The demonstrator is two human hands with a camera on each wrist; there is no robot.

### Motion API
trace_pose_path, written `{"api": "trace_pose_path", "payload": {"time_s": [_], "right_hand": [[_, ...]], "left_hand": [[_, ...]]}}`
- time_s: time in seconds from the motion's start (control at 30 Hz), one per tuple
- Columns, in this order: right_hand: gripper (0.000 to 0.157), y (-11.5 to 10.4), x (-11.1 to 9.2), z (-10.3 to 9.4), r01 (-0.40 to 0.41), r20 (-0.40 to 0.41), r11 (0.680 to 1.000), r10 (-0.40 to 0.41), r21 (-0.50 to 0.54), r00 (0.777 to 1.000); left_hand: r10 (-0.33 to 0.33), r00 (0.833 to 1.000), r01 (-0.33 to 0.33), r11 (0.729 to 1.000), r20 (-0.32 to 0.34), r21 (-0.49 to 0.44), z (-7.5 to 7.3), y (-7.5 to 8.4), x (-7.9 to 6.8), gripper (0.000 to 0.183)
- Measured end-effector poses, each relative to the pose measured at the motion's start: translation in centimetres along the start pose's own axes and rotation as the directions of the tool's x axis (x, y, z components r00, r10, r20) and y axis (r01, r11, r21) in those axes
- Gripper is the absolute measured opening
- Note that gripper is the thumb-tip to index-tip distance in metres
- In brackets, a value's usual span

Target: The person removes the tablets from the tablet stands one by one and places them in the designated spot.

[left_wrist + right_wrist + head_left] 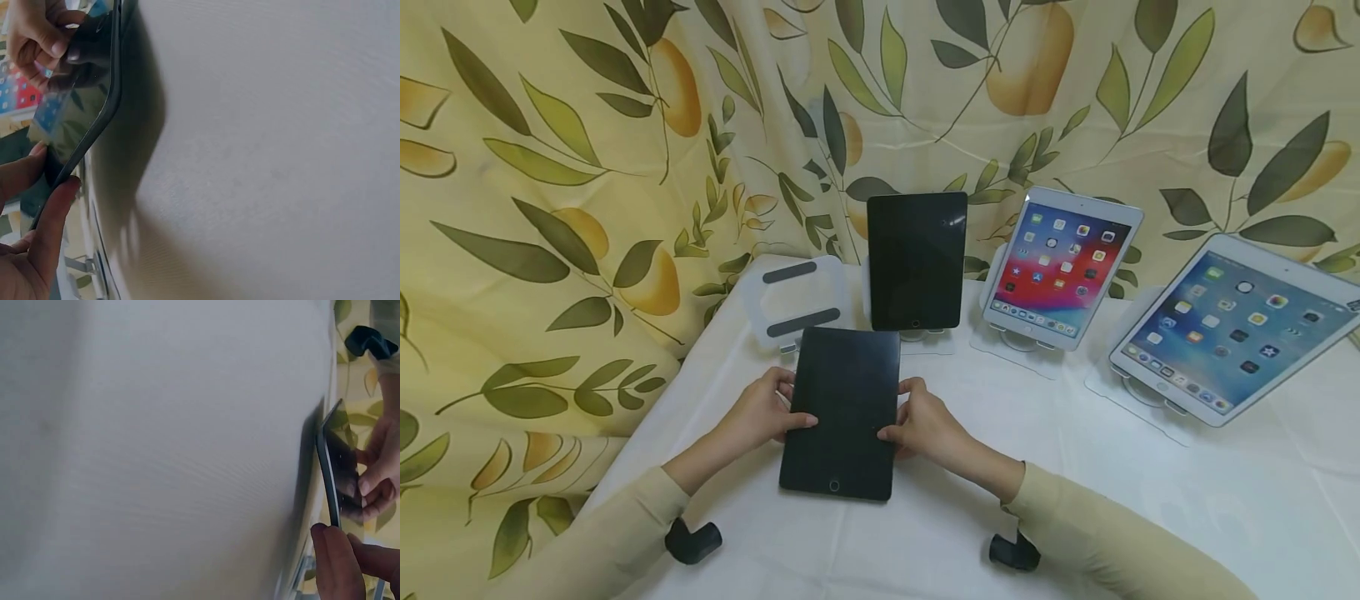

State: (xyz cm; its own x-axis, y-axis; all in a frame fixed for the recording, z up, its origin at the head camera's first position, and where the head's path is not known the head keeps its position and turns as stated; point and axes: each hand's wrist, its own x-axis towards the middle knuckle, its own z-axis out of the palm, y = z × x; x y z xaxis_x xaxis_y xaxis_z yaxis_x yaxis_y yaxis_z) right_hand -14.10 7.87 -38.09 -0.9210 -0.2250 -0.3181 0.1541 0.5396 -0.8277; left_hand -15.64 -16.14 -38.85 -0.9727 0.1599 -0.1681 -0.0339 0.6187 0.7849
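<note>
A black tablet (pixel 844 392) with a dark screen and a round home button is held by its two long sides above the white cloth. My left hand (pixel 769 408) grips its left edge, thumb on the screen and fingers beneath. On the opposite edge my right hand (pixel 925 421) pinches it the same way. In the left wrist view the tablet's rim (pixel 112 103) is raised, casting a shadow on the cloth. The right wrist view shows the tablet (pixel 331 469) edge-on, tilted. Just beyond it stands a clear stand (pixel 797 287) with two dark grey pads, bearing nothing.
Behind the held tablet another black tablet (pixel 916 262) leans on a stand. Farther right, a white tablet (pixel 1062 267) and a larger white tablet (pixel 1232 329) show lit home screens on stands. A leaf-patterned curtain (pixel 625 192) borders the white-covered table (pixel 940 542).
</note>
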Motion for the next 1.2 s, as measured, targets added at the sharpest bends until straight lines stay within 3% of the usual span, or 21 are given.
{"api": "trace_pose_path", "payload": {"time_s": [0.2, 0.47, 0.87, 1.03, 1.2], "right_hand": [[0.062, 0.8, -0.4, 0.6, 0.013, 0.045, 1.0, -0.013, -0.004, 0.999], [0.061, 1.1, -0.7, 1.0, 0.022, 0.082, 1.0, -0.024, 0.02, 0.996], [0.057, 1.4, 0.6, 1.7, 0.017, 0.141, 0.997, -0.028, 0.076, 0.99], [0.057, 1.2, 1.7, 2.3, -0.022, 0.157, 0.997, 0.011, 0.069, 0.988], [0.059, 0.7, 2.3, 2.5, -0.051, 0.141, 0.997, 0.042, 0.059, 0.989]], "left_hand": [[-0.016, 1.0, 0.015, 0.997, 0.006, 0.078, 0.5, -0.8, -0.5, 0.061], [-0.017, 0.998, 0.014, 0.999, 0.06, 0.049, 0.5, -1.1, -0.9, 0.057], [-0.058, 0.993, 0.049, 0.995, 0.102, 0.091, -0.4, -2.0, 0.4, 0.055], [-0.052, 0.992, 0.042, 0.995, 0.116, 0.088, -1.0, -2.6, 0.8, 0.053], [-0.089, 0.989, 0.081, 0.994, 0.116, 0.073, -1.2, -3.0, 1.2, 0.054]]}}
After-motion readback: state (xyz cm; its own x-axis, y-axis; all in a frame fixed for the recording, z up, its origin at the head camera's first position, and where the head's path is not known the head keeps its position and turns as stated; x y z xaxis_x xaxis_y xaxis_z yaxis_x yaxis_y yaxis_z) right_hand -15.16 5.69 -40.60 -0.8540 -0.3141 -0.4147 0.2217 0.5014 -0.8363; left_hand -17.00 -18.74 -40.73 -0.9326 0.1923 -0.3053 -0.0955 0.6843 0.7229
